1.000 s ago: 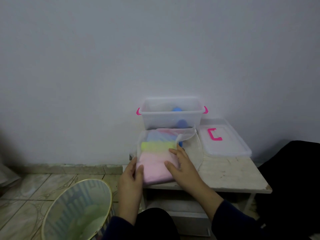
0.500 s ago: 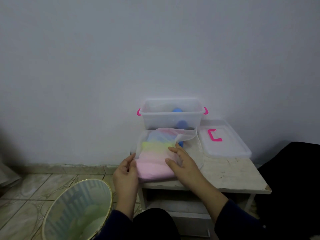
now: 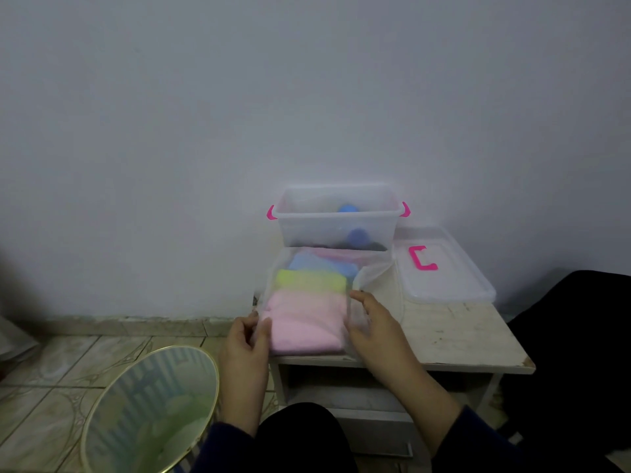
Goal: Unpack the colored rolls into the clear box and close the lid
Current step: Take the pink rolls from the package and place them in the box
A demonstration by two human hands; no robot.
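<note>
Clear box [image 3: 336,218]: standing open at the back of the small table [image 3: 454,339], against the wall; pink clips at both ends; two blue round things [image 3: 348,209] visible inside.
Lid [image 3: 444,278]: lying flat on the table just right of the clear box, pink handle on top.
Plastic bag [image 3: 372,278]: lying on the table directly in front of the clear box, thin and see-through, mouth turned toward the box.
Colored rolls [image 3: 304,319]: inside the plastic bag, side by side; pink nearest the front edge, then yellow, then blue closest to the clear box.
Left hand [image 3: 244,339]: at the bag's left front corner, thumb and fingers pinched on the plastic.
Right hand [image 3: 379,327]: at the bag's right side, fingers spread and pressed on the plastic beside the pink roll.
Bin [image 3: 150,411]: on the tiled floor, left of the table.
</note>
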